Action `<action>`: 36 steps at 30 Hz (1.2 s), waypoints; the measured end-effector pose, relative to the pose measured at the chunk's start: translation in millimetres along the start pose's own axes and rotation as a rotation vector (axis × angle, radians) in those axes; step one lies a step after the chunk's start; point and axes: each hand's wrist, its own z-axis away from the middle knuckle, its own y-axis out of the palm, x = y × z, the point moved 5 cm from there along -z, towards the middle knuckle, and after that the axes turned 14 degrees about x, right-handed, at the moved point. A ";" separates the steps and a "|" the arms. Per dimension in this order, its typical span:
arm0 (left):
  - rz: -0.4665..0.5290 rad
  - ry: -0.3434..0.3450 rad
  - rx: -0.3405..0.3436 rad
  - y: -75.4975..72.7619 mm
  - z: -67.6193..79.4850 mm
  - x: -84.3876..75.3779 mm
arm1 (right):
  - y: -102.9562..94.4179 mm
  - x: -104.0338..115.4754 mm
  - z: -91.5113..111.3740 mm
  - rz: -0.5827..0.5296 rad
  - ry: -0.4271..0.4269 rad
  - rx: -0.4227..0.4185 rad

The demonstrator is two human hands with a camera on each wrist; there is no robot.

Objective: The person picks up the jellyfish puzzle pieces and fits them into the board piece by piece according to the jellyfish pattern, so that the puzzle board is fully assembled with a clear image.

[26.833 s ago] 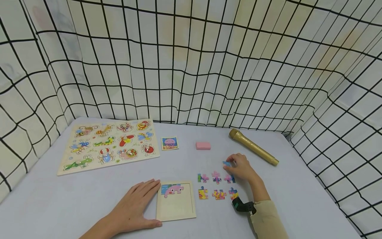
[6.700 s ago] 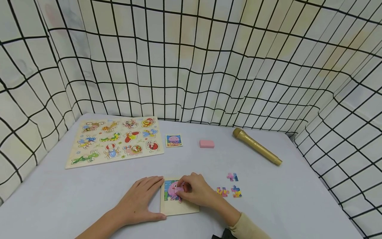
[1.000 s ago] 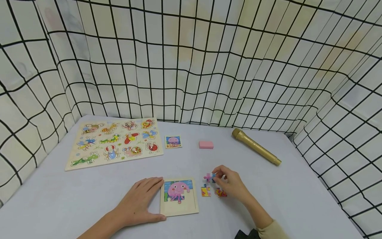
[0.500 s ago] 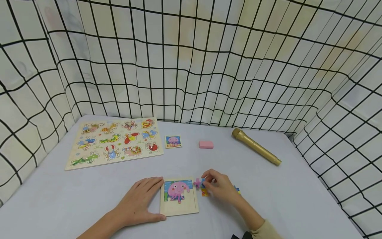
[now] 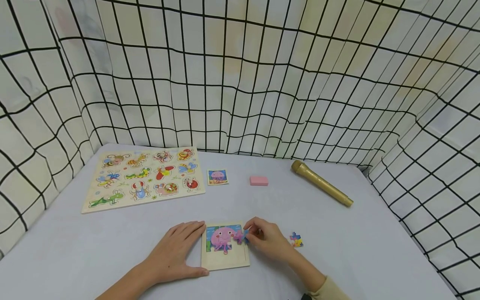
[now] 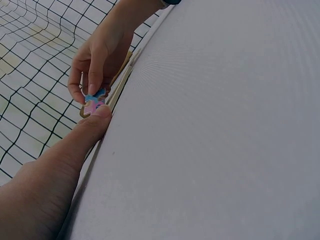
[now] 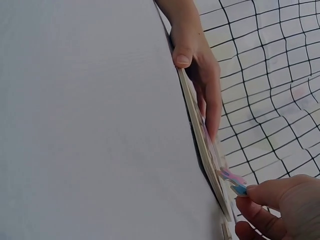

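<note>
My left hand [image 5: 170, 254] rests along the left side of a small wooden puzzle board [image 5: 225, 262], fingers straight at the far corner and thumb at the near one. Fitted pieces in its upper part form a pink octopus [image 5: 221, 235]. Between thumb and fingers, my right hand [image 5: 268, 239] pinches a pink-and-blue jigsaw piece [image 5: 238, 236] over the board's right side, beside the octopus. The right wrist view shows this jigsaw piece [image 7: 232, 176] tilted, close above the board's edge [image 7: 200, 145]. One loose yellow-and-blue piece [image 5: 296, 240] lies right of the hand.
A large wooden insect puzzle [image 5: 146, 175] lies at the back left. Beside it are a small octopus picture card [image 5: 217, 177], a pink block [image 5: 258, 181] and a gold microphone [image 5: 322, 183]. Black netting [image 5: 240, 87] over white cloth surrounds the table.
Over the last second my right hand carries the piece left, from the table to the board's right side. The left hand stays put. Since the oldest frame, the octopus has gained several pieces.
</note>
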 end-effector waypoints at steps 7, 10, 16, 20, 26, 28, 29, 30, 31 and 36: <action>-0.004 0.009 -0.016 0.1 0.3 -0.3 | 5.7 4.8 -0.5 -0.021 -0.005 0.010; -0.004 0.012 -0.020 -0.4 0.2 -0.3 | 7.7 6.3 -0.7 -0.034 -0.007 0.016; -0.010 0.010 -0.016 -1.0 0.1 -0.3 | 11.5 7.0 -2.3 -0.015 0.001 0.035; -0.010 0.011 -0.017 -0.8 0.1 0.1 | 12.2 7.1 -2.4 0.013 -0.007 0.028; -0.011 0.009 -0.017 0.3 -0.1 0.5 | 12.3 6.8 -2.8 0.028 0.012 0.020; -0.011 0.008 -0.017 0.7 0.0 0.6 | 12.5 6.0 -3.2 0.028 0.019 0.020; -0.012 0.007 -0.017 0.8 0.1 0.7 | 12.4 5.9 -3.2 0.029 0.021 0.018; -0.012 0.007 -0.018 0.8 0.2 0.7 | 12.3 5.8 -3.3 0.029 0.024 0.017; -0.013 0.008 -0.020 0.7 0.3 0.7 | 12.1 5.7 -3.2 0.030 0.027 0.015; -0.019 0.013 -0.031 0.1 0.6 0.3 | 10.8 6.6 -2.2 0.037 0.036 0.003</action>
